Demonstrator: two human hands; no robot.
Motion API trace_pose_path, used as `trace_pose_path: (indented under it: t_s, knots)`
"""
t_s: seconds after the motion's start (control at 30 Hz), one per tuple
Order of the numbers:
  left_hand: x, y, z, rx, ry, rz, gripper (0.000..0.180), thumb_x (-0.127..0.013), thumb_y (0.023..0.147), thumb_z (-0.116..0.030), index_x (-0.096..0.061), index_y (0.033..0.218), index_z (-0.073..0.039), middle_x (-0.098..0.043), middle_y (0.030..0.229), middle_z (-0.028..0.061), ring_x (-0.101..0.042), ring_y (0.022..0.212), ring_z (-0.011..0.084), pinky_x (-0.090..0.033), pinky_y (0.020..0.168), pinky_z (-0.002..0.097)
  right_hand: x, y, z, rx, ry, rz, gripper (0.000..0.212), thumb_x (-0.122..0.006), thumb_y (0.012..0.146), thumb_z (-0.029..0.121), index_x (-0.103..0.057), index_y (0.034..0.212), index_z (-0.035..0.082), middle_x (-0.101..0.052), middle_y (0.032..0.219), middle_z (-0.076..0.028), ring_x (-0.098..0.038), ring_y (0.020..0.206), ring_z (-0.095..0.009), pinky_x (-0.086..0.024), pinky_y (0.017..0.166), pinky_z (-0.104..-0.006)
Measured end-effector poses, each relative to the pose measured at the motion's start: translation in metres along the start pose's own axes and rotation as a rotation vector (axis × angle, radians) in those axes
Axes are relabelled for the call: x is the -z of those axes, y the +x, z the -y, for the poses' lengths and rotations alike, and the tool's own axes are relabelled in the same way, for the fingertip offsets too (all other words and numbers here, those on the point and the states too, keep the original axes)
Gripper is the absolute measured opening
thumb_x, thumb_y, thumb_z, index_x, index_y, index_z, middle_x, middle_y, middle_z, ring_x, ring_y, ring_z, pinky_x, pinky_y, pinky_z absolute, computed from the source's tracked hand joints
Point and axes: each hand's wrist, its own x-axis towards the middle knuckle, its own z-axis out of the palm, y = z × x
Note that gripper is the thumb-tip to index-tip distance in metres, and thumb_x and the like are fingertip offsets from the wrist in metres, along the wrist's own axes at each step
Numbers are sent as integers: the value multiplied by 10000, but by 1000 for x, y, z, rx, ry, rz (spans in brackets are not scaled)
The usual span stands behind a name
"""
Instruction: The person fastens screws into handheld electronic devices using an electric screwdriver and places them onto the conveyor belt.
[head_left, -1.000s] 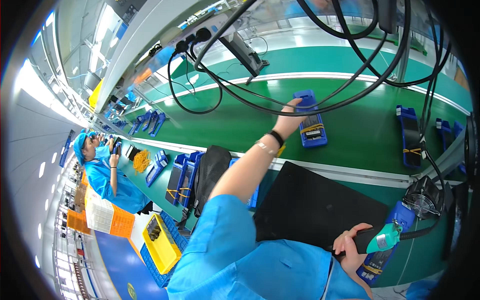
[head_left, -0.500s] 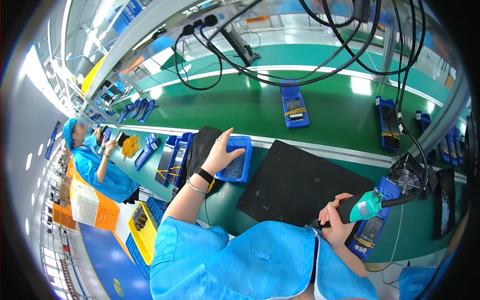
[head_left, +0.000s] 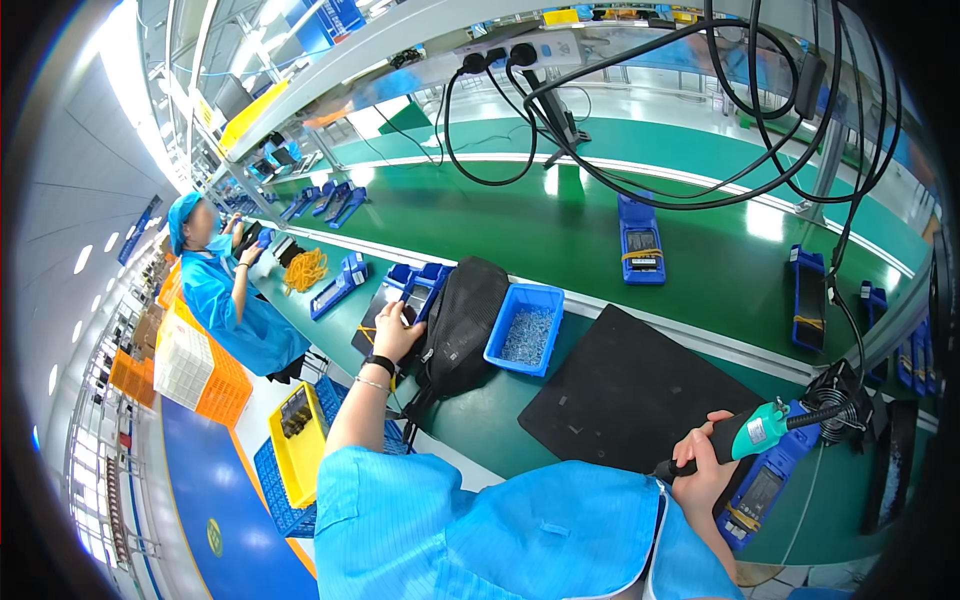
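My right hand (head_left: 703, 472) grips a green-handled electric screwdriver (head_left: 748, 436) at the right edge of a black mat (head_left: 625, 395); its cable runs to a coiled lead (head_left: 833, 392). Just beside it lies a blue fixture holding a device (head_left: 762, 492). My left hand (head_left: 397, 331) reaches out to the left, onto a dark flat item (head_left: 367, 330) by blue fixtures (head_left: 417, 283), next to a black bag (head_left: 462, 318). Whether it grips anything is unclear. A blue bin of small screws (head_left: 527, 328) stands right of the bag.
Blue fixtures (head_left: 640, 240) (head_left: 808, 285) ride on the green conveyor belt (head_left: 520, 225) beyond. Black cables (head_left: 640, 150) hang from a power strip overhead. A co-worker in blue (head_left: 225, 295) works at the left. A yellow bin (head_left: 293, 425) and orange crates (head_left: 222, 388) stand on the floor.
My left hand pulled back from the conveyor to the blue screw bin, then moved left to the fixtures by the black bag. The right hand kept hold of the screwdriver.
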Motion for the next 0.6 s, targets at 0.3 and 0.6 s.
trace_pose_path:
  t_s: [0.3, 0.6]
  knots:
    - [-9, 10, -31, 35, 339, -38, 155, -576, 828, -140, -540, 953, -54, -673, 946, 112, -676, 849, 313, -573, 658, 422, -4, 9, -10, 19, 24, -21, 307, -558, 825, -73, -476, 1113, -3, -479, 680, -34, -469, 494, -115, -427, 492, -268]
    - [52, 3, -34, 135, -102, -295, 274, -664, 817, -176, -617, 1039, -22, -675, 814, 218, -679, 766, 354, -532, 701, 444, 0, 7, -7, 19, 27, -28, 300, -565, 825, -73, -489, 1108, -11, -486, 694, -33, -478, 485, -119, -423, 493, -272]
